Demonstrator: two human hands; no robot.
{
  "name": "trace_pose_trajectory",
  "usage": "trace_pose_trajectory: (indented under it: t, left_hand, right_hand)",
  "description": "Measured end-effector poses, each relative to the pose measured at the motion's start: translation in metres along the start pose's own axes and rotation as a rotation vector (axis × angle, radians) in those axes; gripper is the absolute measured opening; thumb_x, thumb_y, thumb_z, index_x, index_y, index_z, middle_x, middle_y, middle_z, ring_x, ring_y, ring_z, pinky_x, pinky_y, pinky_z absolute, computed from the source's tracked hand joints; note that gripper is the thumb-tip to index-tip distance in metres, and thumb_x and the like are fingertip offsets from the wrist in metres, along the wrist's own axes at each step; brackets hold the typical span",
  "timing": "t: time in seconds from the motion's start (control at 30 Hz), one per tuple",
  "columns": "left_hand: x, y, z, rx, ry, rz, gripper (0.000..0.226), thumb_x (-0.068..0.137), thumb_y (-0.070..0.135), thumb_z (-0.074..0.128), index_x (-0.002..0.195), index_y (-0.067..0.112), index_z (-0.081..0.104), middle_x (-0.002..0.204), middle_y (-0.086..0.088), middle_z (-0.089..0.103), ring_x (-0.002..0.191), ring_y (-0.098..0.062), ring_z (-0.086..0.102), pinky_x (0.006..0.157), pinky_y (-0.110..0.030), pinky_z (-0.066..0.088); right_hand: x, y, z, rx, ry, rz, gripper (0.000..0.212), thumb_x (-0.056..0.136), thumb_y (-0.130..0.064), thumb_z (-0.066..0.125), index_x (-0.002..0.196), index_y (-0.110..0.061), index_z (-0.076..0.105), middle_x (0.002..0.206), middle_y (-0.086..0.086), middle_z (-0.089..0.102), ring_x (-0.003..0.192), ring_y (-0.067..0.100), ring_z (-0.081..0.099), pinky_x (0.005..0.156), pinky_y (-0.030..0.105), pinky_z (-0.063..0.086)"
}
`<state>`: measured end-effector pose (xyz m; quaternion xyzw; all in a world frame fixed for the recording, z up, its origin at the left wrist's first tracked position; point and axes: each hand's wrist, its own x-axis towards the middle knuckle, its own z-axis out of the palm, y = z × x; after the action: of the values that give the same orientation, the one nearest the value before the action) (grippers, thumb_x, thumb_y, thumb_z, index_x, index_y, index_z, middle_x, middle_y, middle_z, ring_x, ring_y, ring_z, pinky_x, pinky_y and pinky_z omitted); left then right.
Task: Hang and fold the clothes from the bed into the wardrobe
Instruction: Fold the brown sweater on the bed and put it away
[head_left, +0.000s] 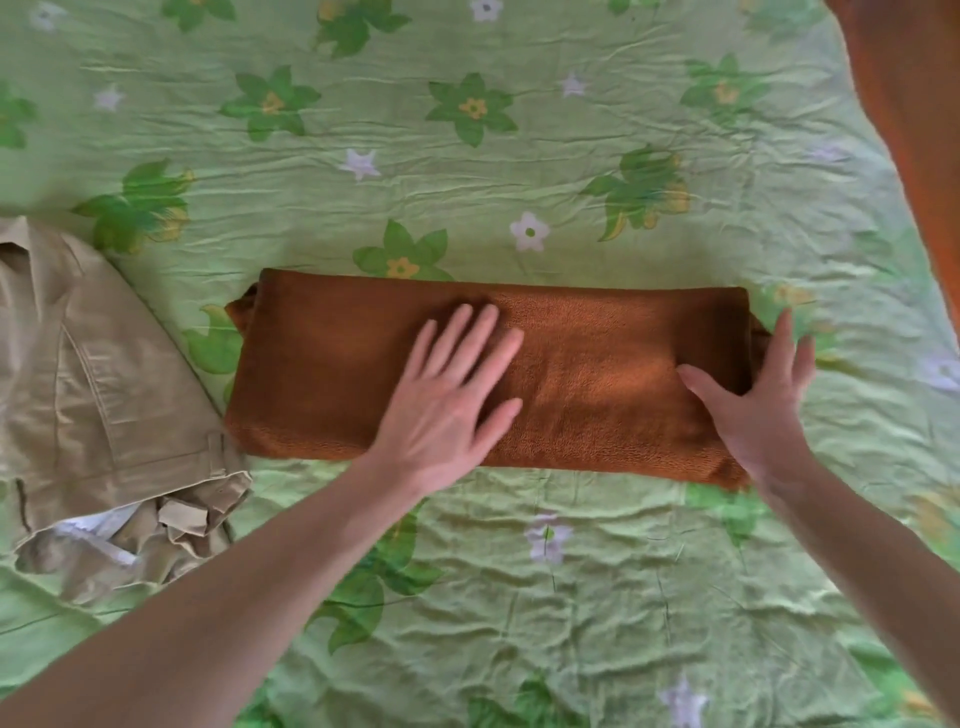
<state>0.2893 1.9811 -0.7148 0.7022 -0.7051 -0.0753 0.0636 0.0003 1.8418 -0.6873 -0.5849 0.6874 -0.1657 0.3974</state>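
Note:
A rust-brown fleecy garment (597, 364), folded into a long flat rectangle, lies across the middle of the bed. My left hand (452, 400) rests flat on its middle with the fingers straight and spread. At the garment's right end, my right hand (763, 395) lies with its thumb on top of the fabric and its straight fingers against the end edge. A beige pair of trousers (93, 395) lies crumpled at the left edge of the view, apart from both hands.
The bed is covered by a wrinkled light green sheet (467, 571) printed with green and white flowers. An orange-brown surface (914, 119), blurred, fills the top right corner beyond the bed's edge.

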Motion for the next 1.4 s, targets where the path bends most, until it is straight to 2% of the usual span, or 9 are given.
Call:
trace_pose_trajectory:
  t: [0.1,0.23,0.37,0.53,0.73,0.93,1.1,1.27,1.4]
  left_hand:
    - [0.007,0.010,0.013,0.025,-0.064,0.009,0.070,0.108,0.063,0.021,0.168,0.029,0.011,0.176,-0.008,0.003,0.163,-0.029,-0.001,0.130,-0.055,0.009]
    - [0.010,0.008,0.007,0.001,-0.130,0.008,0.072,0.104,0.064,0.017,0.168,0.030,0.013,0.176,-0.008,0.003,0.163,-0.030,-0.002,0.130,-0.055,0.008]
    - [0.012,0.017,-0.017,-0.230,-0.092,-0.027,0.073,0.103,0.063,0.027,0.165,0.024,0.028,0.174,-0.007,0.021,0.162,-0.027,0.008,0.131,-0.051,0.014]
    - [0.009,0.048,-0.065,-1.059,-0.043,-0.259,0.058,0.108,0.053,0.045,0.160,0.029,0.038,0.155,0.008,0.052,0.140,0.001,0.044,0.118,-0.029,0.037]
    - [0.007,0.044,-0.125,-1.697,0.016,-0.523,0.051,0.109,0.055,0.041,0.150,0.027,0.051,0.120,0.016,0.075,0.111,-0.003,0.072,0.094,-0.026,0.059]
    - [-0.026,-0.022,-0.124,-1.391,0.200,-0.709,0.021,0.097,0.021,0.072,0.117,0.027,0.070,0.106,0.002,0.079,0.102,-0.018,0.075,0.095,-0.037,0.059]
    - [-0.042,-0.070,-0.123,-1.356,0.248,-0.776,0.020,0.101,0.021,0.066,0.114,0.036,0.070,0.107,0.009,0.079,0.098,-0.008,0.075,0.088,-0.026,0.059]
    - [-0.046,-0.110,-0.113,-1.246,0.272,-0.882,0.012,0.100,0.022,0.068,0.107,0.032,0.070,0.087,0.016,0.078,0.082,-0.003,0.075,0.065,-0.013,0.055]
    - [-0.051,-0.132,-0.097,-1.077,0.327,-1.109,0.036,0.096,0.035,0.072,0.129,0.026,0.062,0.106,0.005,0.072,0.096,-0.018,0.072,0.086,-0.037,0.060]
  right_hand:
    - [0.004,-0.006,-0.011,0.302,0.014,0.306,0.119,0.066,-0.036,0.097,0.160,-0.029,0.024,0.151,0.013,0.048,0.123,0.033,0.063,0.100,0.058,0.054]
    - [-0.004,-0.029,-0.025,0.382,-0.258,0.411,0.076,0.065,-0.025,0.092,0.133,-0.010,0.061,0.113,0.010,0.078,0.094,0.029,0.078,0.083,0.044,0.061]
    - [-0.029,-0.052,-0.029,0.162,-0.150,0.202,0.068,0.083,-0.012,0.085,0.141,-0.024,0.051,0.114,0.006,0.074,0.095,0.029,0.076,0.084,0.046,0.061]
    - [-0.079,-0.113,-0.015,-0.184,-0.009,-0.131,0.072,0.091,-0.027,0.072,0.153,-0.030,0.035,0.100,0.004,0.069,0.088,0.031,0.067,0.078,0.045,0.055]
    - [-0.136,-0.175,0.035,-0.046,-0.304,-0.365,0.090,0.097,-0.038,0.064,0.162,-0.046,0.002,0.115,-0.024,0.070,0.093,0.008,0.074,0.080,0.037,0.062]
    - [-0.146,-0.166,0.073,0.172,-0.734,-0.406,0.061,0.109,-0.032,0.045,0.164,-0.036,0.019,0.157,-0.025,0.042,0.134,-0.014,0.046,0.111,0.015,0.039]
    - [-0.125,-0.137,0.098,-0.180,-0.250,-0.738,0.047,0.109,-0.031,0.048,0.156,-0.030,0.044,0.160,-0.007,0.041,0.150,0.009,0.035,0.121,0.038,0.036]
    - [-0.106,-0.130,0.140,-0.556,-0.317,-0.770,0.068,0.105,-0.069,0.024,0.164,-0.044,0.000,0.174,-0.007,-0.009,0.159,0.019,-0.016,0.129,0.049,0.006]
    - [-0.106,-0.135,0.184,-0.638,-0.285,-0.795,0.071,0.105,-0.068,0.025,0.165,-0.039,0.002,0.175,-0.003,-0.005,0.160,0.026,-0.014,0.130,0.052,0.007]
